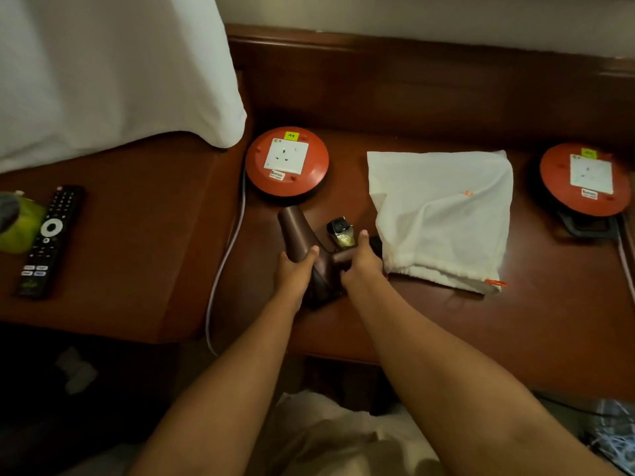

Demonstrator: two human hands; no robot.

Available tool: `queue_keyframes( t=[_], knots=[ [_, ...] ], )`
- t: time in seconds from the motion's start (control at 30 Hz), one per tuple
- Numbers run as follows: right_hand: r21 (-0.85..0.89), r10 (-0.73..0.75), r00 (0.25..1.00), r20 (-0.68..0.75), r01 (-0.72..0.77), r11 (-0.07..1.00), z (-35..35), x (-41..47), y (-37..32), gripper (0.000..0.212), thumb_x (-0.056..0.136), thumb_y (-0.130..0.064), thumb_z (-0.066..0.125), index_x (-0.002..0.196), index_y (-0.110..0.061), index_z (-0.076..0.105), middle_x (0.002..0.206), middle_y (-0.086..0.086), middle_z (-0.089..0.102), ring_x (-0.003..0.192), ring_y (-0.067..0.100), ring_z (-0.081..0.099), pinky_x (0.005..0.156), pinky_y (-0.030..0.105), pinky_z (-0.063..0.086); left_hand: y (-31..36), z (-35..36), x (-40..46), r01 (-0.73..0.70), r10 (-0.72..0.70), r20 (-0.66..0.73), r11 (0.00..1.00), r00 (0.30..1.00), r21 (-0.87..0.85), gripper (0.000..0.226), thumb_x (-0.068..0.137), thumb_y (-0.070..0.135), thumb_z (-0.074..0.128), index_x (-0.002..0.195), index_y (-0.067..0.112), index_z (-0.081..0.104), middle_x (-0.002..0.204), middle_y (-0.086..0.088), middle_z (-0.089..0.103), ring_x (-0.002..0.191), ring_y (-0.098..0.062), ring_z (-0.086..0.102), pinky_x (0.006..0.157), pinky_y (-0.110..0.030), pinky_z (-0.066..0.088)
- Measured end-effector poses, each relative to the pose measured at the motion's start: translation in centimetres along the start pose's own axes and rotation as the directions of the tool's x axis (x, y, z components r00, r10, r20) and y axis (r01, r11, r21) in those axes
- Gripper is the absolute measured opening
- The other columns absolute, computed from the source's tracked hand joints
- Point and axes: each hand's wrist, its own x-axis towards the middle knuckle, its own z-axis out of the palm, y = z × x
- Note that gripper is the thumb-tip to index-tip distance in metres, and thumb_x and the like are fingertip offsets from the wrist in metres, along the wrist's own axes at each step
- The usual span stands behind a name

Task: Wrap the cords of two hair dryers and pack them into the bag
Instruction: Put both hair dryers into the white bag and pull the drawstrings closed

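Two bare forearms reach forward over the desk (446,331) edge to one brown dryer (302,238) lying on the wood. The left hand (293,273) grasps the dryer's barrel, thumb over the top and fingers curled around the near side. The right hand (360,264) is wrapped around the dryer's handle, thumb pointing up. The barrel runs away from the left hand toward the far left; the handle juts right into the right hand. Just beyond the right thumb sits a black plug (341,230) with a glossy patch; the cord itself cannot be made out.

Right of the right hand, nearly touching it, lies the white drawstring bag (443,214), flat, with its mouth toward the near side, an orange tab at the near right corner and a small orange mark, unreadable.

Farther back stand two red round reels (287,163) (584,178), each with a white socket plate. The left one carries a yellow sticker reading "M9" and a white label too blurred to read; the right one's labels are unreadable.

On the left, a black remote (51,240) lies on a lower ledge, and a white pillow (103,63) rises behind.
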Motion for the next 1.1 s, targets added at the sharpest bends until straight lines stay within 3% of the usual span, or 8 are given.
queue_keyframes(
  t=[0.17, 0.4, 0.53, 0.73, 0.8, 0.93, 1.1],
  knots=[
    [0.163, 0.068, 0.994, 0.088, -0.081, 0.983, 0.0, 0.2, 0.5, 0.067, 0.075, -0.040, 0.078, 0.128, -0.010, 0.051, 0.118, 0.008, 0.060, 0.109, 0.031, 0.059, 0.091, 0.042, 0.051, -0.5, -1.4, 0.3, 0.028, -0.028, 0.001, 1.000, 1.000, -0.004, 0.071, 0.078, 0.056, 0.069, 0.135, 0.022, 0.044, 0.120, -0.005, 0.061, 0.099, -0.026, 0.063, 0.089, -0.047, 0.054],
    [0.176, 0.040, 0.990, 0.136, -0.064, 0.982, 0.2, 0.2, 2.2, 0.059, 0.078, -0.024, 0.077, 0.129, -0.011, 0.050, 0.116, 0.011, 0.063, 0.105, 0.028, 0.061, 0.094, 0.045, 0.050, -0.8, -3.5, -0.4, 0.007, -0.007, 0.013, 0.999, 1.000, -0.053, 0.072, 0.081, 0.049, 0.070, 0.141, 0.024, 0.039, 0.126, -0.003, 0.058, 0.101, -0.024, 0.063, 0.086, -0.043, 0.054],
    [0.251, 0.020, 0.971, 0.238, -0.082, 0.965, 0.6, -0.5, 1.8, 0.052, 0.081, -0.014, 0.074, 0.127, -0.010, 0.050, 0.115, 0.013, 0.063, 0.107, 0.032, 0.061, 0.097, 0.051, 0.048, -0.2, -4.1, -1.1, -0.081, 0.081, -0.004, 0.994, 0.997, -0.076, 0.070, 0.082, 0.049, 0.070, 0.140, 0.024, 0.040, 0.126, -0.001, 0.059, 0.104, -0.020, 0.062, 0.090, -0.044, 0.053],
    [0.313, -0.067, 0.934, 0.351, -0.050, 0.948, 1.6, -2.6, -0.3, 0.054, 0.080, -0.011, 0.074, 0.128, -0.018, 0.052, 0.113, 0.015, 0.066, 0.095, 0.030, 0.066, 0.074, 0.044, 0.057, 2.6, -4.8, -2.6, -0.245, 0.238, -0.090, 0.967, 0.967, -0.075, 0.071, 0.081, 0.048, 0.070, 0.139, 0.020, 0.043, 0.130, 0.000, 0.056, 0.113, -0.020, 0.058, 0.098, -0.043, 0.049],
    [0.291, -0.107, 0.905, 0.412, -0.019, 0.956, 1.7, -3.8, -1.5, 0.055, 0.079, -0.012, 0.075, 0.129, -0.017, 0.052, 0.113, 0.016, 0.067, 0.098, 0.031, 0.065, 0.072, 0.044, 0.056, 3.8, -4.8, -3.5, -0.310, 0.298, -0.120, 0.945, 0.947, -0.103, 0.066, 0.084, 0.044, 0.068, 0.140, 0.019, 0.042, 0.131, 0.000, 0.055, 0.115, -0.018, 0.056, 0.097, -0.036, 0.047],
    [0.200, -0.247, 0.829, 0.502, 0.166, 0.966, 1.1, -5.8, -4.0, 0.058, 0.078, -0.016, 0.077, 0.129, -0.016, 0.049, 0.111, 0.013, 0.067, 0.104, 0.033, 0.064, 0.090, 0.052, 0.052, 5.9, -4.5, -5.3, -0.411, 0.395, -0.132, 0.901, 0.909, -0.139, 0.060, 0.091, 0.040, 0.061, 0.142, 0.019, 0.039, 0.124, 0.002, 0.052, 0.111, -0.015, 0.055, 0.094, -0.031, 0.046],
    [0.240, -0.345, 0.788, 0.510, 0.255, 0.937, -2.7, -7.0, -7.6, 0.040, 0.084, -0.013, 0.071, 0.119, -0.011, 0.052, 0.101, 0.011, 0.064, 0.098, 0.034, 0.065, 0.089, 0.055, 0.052, 8.1, -2.1, -7.3, -0.491, 0.490, -0.038, 0.863, 0.871, -0.122, 0.058, 0.089, 0.045, 0.061, 0.137, 0.019, 0.043, 0.127, -0.002, 0.057, 0.110, -0.016, 0.059, 0.084, -0.025, 0.049]
  ],
)
